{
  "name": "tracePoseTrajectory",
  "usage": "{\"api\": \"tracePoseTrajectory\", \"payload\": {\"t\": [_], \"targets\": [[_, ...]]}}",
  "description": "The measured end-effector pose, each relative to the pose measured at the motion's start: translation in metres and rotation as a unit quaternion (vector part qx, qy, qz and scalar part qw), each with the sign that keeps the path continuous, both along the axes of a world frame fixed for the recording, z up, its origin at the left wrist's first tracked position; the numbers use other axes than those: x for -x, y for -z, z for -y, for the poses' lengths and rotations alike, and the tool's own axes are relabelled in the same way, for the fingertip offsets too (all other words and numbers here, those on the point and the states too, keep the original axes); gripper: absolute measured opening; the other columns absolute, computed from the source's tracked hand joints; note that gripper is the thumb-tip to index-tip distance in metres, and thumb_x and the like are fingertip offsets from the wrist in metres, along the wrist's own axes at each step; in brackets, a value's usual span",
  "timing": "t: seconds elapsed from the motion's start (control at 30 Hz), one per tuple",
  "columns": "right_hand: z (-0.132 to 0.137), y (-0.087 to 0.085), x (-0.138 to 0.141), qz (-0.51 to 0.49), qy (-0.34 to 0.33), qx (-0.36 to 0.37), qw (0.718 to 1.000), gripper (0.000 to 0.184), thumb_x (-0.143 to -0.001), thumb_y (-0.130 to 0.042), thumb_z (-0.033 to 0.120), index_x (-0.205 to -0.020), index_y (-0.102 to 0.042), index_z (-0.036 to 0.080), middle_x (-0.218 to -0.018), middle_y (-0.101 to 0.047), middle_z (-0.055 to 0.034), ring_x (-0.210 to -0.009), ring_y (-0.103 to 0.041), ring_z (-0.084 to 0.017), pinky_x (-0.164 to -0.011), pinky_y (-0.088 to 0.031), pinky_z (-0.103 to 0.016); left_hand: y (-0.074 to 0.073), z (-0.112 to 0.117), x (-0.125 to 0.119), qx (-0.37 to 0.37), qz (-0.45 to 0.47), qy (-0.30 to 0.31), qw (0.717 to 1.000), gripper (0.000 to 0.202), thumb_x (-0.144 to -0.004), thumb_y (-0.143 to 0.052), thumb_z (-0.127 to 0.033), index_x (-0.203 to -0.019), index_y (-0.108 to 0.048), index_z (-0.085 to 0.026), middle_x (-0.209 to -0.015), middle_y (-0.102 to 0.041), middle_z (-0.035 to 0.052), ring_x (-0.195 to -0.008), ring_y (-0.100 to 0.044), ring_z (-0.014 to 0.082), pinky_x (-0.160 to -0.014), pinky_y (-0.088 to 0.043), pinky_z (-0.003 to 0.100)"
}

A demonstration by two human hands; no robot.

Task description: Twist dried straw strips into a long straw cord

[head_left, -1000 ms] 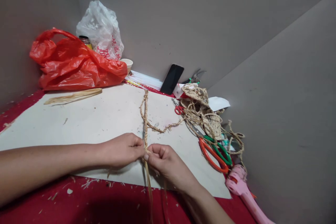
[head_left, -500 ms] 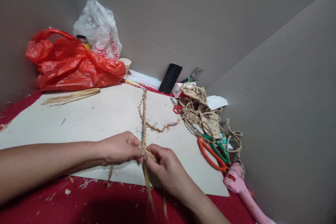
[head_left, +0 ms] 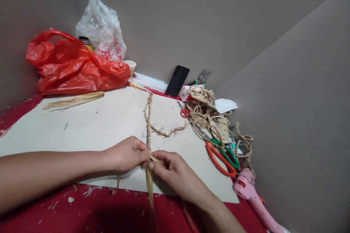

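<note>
A braided straw cord (head_left: 149, 125) runs down the middle of the white sheet (head_left: 82, 127) to my two hands, which meet at its lower end. My left hand (head_left: 132, 156) is closed, fingertips pinching the strands from the left. On the other side my right hand (head_left: 169, 169) is closed too, thumb and index finger gripping straw strands at the braid. Below the fingers, loose flat straw strands (head_left: 149, 182) hang over the sheet's front edge. From the upper part, the cord loops off to the right toward a heap of braided cord (head_left: 205, 116).
Large scissors (head_left: 224, 158) and small red scissors (head_left: 184, 111) lie by the heap. A pink glue gun (head_left: 250, 189) is at the lower right. Behind are a phone (head_left: 177, 80), pliers (head_left: 202, 77), a paper cup (head_left: 131, 66) and a red bag (head_left: 79, 69). Straw (head_left: 76, 100) lies left.
The braid's lower part has shifted slightly left, and the loose strands below now hang straighter. Both hands stay pinched at nearly the same spot.
</note>
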State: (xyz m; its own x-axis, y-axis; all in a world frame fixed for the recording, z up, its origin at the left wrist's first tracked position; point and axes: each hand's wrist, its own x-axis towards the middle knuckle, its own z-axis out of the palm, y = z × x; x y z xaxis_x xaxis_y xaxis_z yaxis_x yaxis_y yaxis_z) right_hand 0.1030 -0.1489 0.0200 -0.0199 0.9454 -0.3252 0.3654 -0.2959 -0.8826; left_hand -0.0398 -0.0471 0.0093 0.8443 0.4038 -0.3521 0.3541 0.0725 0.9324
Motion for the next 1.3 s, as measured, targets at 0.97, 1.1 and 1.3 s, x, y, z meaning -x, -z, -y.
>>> {"api": "tracePoseTrajectory", "payload": {"t": [0.97, 1.1, 1.3], "targets": [[0.056, -0.022, 0.045, 0.252, 0.02, -0.132, 0.958, 0.028, -0.089, -0.045, 0.034, -0.072, -0.062, 0.018, -0.061, -0.062, -0.002, -0.054, -0.053, -0.012, -0.051, -0.036, -0.021, -0.01, 0.008, 0.007, 0.066, 0.04, 0.004, 0.997, 0.019, -0.071, -0.055, -0.027, -0.058, -0.048, -0.016, -0.047, -0.044, -0.0072, -0.043, -0.03, 0.005, -0.045, -0.021, 0.02], [0.042, -0.026, 0.024, 0.135, 0.201, -0.149, 0.959, 0.029, -0.087, -0.049, 0.038, -0.107, -0.058, 0.019, -0.093, -0.064, -0.0074, -0.082, -0.058, -0.017, -0.063, -0.043, -0.022, -0.009, 0.005, 0.006, 0.106, 0.064, 0.009, 0.992, 0.019, -0.071, -0.058, -0.029, -0.06, -0.05, -0.015, -0.047, -0.045, -0.0073, -0.043, -0.032, 0.0049, -0.046, -0.024, 0.02], [0.011, -0.004, 0.017, -0.12, 0.078, 0.017, 0.99, 0.036, -0.088, -0.043, 0.049, -0.08, -0.055, 0.016, -0.055, -0.046, 0.0049, -0.042, -0.035, -0.006, -0.042, -0.03, -0.019, -0.003, 0.005, 0.006, 0.143, 0.111, 0.053, 0.982, 0.021, -0.074, -0.054, -0.032, -0.065, -0.058, -0.014, -0.06, -0.06, -0.0002, -0.057, -0.051, 0.0097, -0.064, -0.04, 0.023]]}}
